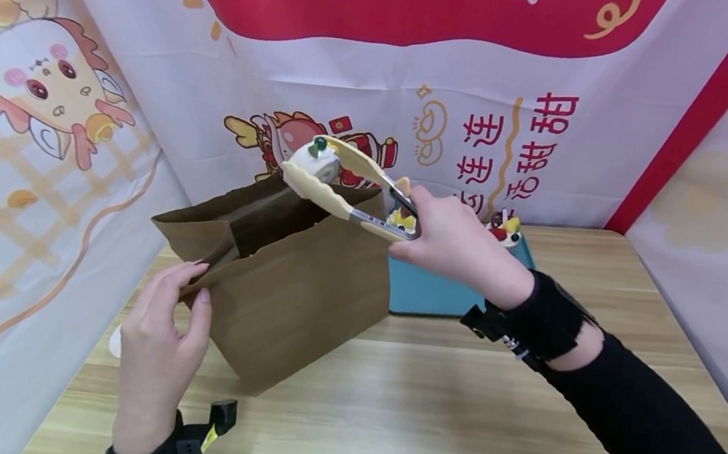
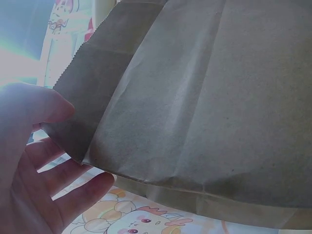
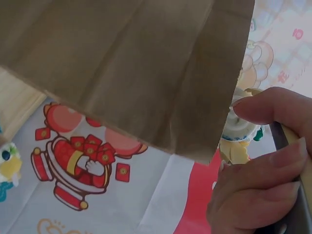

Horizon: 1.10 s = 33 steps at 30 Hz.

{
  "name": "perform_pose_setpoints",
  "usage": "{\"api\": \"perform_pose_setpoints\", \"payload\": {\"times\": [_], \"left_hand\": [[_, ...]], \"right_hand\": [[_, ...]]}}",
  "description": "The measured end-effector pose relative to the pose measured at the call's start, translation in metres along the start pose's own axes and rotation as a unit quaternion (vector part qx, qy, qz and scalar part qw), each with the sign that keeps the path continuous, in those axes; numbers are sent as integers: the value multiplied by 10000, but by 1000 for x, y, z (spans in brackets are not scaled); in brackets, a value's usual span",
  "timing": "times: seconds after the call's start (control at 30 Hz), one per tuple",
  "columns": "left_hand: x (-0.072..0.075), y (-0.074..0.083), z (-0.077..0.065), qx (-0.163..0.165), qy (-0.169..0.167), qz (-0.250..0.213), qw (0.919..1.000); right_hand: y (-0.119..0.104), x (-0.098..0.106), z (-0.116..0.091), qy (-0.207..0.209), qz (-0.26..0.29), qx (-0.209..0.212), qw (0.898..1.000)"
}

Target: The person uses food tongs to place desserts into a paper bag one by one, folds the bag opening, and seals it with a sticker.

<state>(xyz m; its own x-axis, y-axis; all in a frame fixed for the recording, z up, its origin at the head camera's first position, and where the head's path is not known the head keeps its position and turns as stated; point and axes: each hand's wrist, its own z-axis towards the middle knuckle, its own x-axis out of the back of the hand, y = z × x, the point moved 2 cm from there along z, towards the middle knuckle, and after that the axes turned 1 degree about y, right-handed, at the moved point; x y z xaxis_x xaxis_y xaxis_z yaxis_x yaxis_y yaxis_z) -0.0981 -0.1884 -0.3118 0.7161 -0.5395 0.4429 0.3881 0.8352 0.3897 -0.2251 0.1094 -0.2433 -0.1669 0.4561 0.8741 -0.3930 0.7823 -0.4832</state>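
A brown paper bag point(image 1: 303, 295) stands tilted on the table with its mouth open. At the near left corner of its rim, my left hand point(image 1: 163, 332) pinches the paper between thumb and fingers; the left wrist view shows the thumb point(image 2: 53, 105) on the bag's edge. My right hand point(image 1: 452, 240) grips a pair of tongs point(image 1: 365, 216) with cream-coloured scalloped ends. Between those ends sits a small white cream cake point(image 1: 314, 161) with a green and yellow topping, held just above the bag's opening. The right wrist view shows the cake point(image 3: 239, 124) partly hidden behind the bag.
Behind the bag on the right is a blue tray point(image 1: 430, 293) bearing more small decorated cakes point(image 1: 505, 231), partly covered by my right hand. A white round object point(image 1: 116, 341) shows beside my left hand. Printed cloth point(image 1: 380, 73) hangs along the table's back and sides.
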Motion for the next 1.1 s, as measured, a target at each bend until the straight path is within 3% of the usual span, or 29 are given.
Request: {"api": "perform_pose_setpoints", "payload": {"times": [0.27, 0.47, 0.7, 1.1], "left_hand": [[-1, -2, -1, 1, 0, -3, 10000], [-2, -3, 0, -15, 10, -12, 10000], [-3, -4, -1, 14, 6, -22, 10000], [-4, -3, -1, 45, -5, -30, 10000]], "right_hand": [[-6, -5, 1, -62, -180, 235, 9995], [-7, -8, 4, -128, -404, 139, 9990], [-7, -5, 2, -150, -278, -19, 9995], [23, 8, -4, 204, -49, -323, 9993]]}}
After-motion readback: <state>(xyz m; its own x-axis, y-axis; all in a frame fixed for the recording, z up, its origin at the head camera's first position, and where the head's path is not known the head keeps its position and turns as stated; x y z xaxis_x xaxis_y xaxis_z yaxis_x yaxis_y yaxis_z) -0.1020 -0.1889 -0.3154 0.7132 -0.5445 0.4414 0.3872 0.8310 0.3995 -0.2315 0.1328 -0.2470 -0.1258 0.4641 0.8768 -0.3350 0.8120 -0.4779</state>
